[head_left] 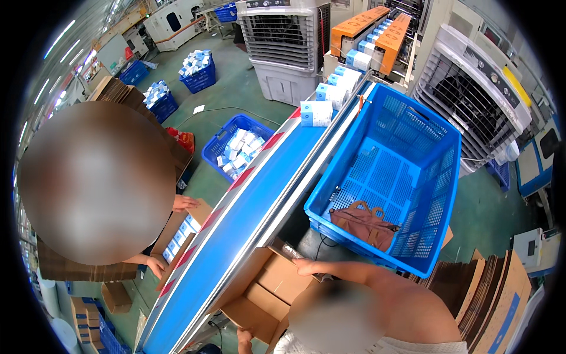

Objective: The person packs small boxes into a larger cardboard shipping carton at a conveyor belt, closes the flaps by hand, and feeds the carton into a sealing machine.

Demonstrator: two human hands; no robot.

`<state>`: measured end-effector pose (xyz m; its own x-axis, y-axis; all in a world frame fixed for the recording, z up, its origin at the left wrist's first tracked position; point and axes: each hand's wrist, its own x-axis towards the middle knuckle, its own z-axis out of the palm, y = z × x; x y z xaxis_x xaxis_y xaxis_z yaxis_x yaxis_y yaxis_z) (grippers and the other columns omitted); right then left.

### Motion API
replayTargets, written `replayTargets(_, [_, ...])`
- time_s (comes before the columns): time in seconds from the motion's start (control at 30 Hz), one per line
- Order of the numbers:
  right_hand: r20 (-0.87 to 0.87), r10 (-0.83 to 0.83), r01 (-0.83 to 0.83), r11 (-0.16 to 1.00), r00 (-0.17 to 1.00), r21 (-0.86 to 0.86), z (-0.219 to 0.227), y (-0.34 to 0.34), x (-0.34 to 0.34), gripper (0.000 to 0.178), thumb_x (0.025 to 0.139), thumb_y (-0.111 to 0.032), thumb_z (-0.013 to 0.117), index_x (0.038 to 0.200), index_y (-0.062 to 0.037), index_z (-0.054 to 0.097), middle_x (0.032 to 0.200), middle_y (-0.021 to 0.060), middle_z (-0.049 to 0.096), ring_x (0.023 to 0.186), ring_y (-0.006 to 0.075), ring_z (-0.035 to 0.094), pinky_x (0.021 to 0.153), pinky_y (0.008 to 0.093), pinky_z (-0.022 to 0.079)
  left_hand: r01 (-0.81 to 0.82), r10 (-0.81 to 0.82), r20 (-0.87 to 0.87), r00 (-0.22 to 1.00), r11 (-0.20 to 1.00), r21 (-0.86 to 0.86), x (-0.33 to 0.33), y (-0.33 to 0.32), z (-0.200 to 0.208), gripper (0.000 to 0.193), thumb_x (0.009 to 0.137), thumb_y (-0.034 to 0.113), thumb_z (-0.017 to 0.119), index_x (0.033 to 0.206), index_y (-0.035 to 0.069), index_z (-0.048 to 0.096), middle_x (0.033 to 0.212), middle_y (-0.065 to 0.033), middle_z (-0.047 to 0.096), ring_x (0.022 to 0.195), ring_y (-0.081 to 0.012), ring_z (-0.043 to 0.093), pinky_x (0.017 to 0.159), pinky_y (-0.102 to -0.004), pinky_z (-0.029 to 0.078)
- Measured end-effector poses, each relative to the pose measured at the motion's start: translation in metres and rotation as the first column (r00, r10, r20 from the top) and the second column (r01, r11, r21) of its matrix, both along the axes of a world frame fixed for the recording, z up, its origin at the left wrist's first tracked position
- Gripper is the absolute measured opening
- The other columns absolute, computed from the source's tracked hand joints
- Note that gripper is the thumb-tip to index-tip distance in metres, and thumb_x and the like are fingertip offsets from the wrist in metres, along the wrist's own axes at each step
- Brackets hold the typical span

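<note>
An open cardboard box [265, 301] is tilted beside the near end of the blue conveyor belt [259, 189], its inside bare where I can see it. My right hand [306, 267] grips its far right rim, fingers partly hidden by the cardboard. At its near left edge my left hand [244, 337] is closed on the wall; only part of that hand shows. Across the belt, a co-worker's hands [186, 203] are at another carton [191, 227] holding rows of small white-and-blue boxes [177, 243].
A large blue crate [383, 259] with a brown bag [365, 227] inside stands right of the belt. White-and-blue packs [316, 114] sit at the belt's far end. Flattened cardboard [483, 295] is stacked at right. Blue baskets [227, 138] of small boxes stand on the floor.
</note>
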<state>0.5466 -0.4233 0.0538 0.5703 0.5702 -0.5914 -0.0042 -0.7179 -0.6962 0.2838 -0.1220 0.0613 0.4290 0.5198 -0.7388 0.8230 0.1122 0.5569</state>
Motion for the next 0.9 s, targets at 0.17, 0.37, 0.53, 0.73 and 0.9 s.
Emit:
replayTargets(0.17, [-0.015,-0.1,0.1,0.995,0.995,-0.031,-0.003,0.008,0.003,0.038,0.07,-0.009,0.051,0.108,-0.0061,0.049,0.104,0.0172,0.056,0.099,0.0304,0.052,0.083,0.0352,0.041,0.02,-0.029,0.095,0.995,0.996,0.092,0.001,0.007,-0.02,0.046,0.066,0.0,0.058,0.111,0.005,0.047,0.096,-0.0089,0.058,0.083,-0.0208,0.057,0.07,-0.029,0.045])
replayTargets(0.37, [0.099,-0.098,0.111,0.986,0.99,-0.127,0.004,0.023,-0.001,0.037,0.072,-0.015,0.054,0.106,-0.0041,0.048,0.101,0.0161,0.057,0.096,0.0288,0.054,0.081,0.0367,0.043,0.305,-0.363,0.044,0.931,0.838,0.453,-0.007,0.01,-0.028,0.055,0.066,0.009,0.056,0.118,0.002,0.038,0.097,-0.0196,0.058,0.09,-0.0316,0.057,0.077,-0.0365,0.044])
replayTargets(0.53, [0.171,0.059,-0.01,0.962,0.983,-0.274,0.017,0.015,0.002,0.05,0.076,-0.044,0.051,0.108,-0.0064,0.048,0.102,0.0171,0.056,0.096,0.0305,0.054,0.08,0.0391,0.043,0.412,-0.331,-0.248,0.91,0.786,0.461,0.012,-0.004,-0.01,0.055,0.07,0.017,0.055,0.12,0.005,0.036,0.1,-0.0229,0.056,0.098,-0.0377,0.051,0.08,-0.0399,0.043])
replayTargets(0.73, [0.195,0.148,-0.09,0.956,0.97,-0.278,0.015,0.013,0.007,0.049,0.079,-0.041,0.045,0.107,-0.0017,0.048,0.102,0.0197,0.056,0.095,0.0323,0.054,0.081,0.0407,0.042,0.464,-0.436,-0.167,0.884,0.783,0.414,0.025,0.004,-0.016,0.045,0.073,0.013,0.044,0.116,-0.002,0.04,0.106,-0.0251,0.051,0.102,-0.0369,0.048,0.085,-0.0391,0.039])
replayTargets(0.9, [-0.102,0.091,-0.105,0.985,0.991,-0.14,-0.015,-0.005,0.015,0.048,0.082,-0.041,0.043,0.113,-0.0038,0.043,0.096,0.0146,0.058,0.082,0.0243,0.058,0.061,0.0375,0.049,0.62,-0.638,-0.083,0.766,0.699,0.356,-0.024,0.029,-0.08,0.045,0.073,0.006,0.037,0.117,-0.006,0.037,0.112,-0.0289,0.046,0.105,-0.0392,0.044,0.088,-0.0403,0.036])
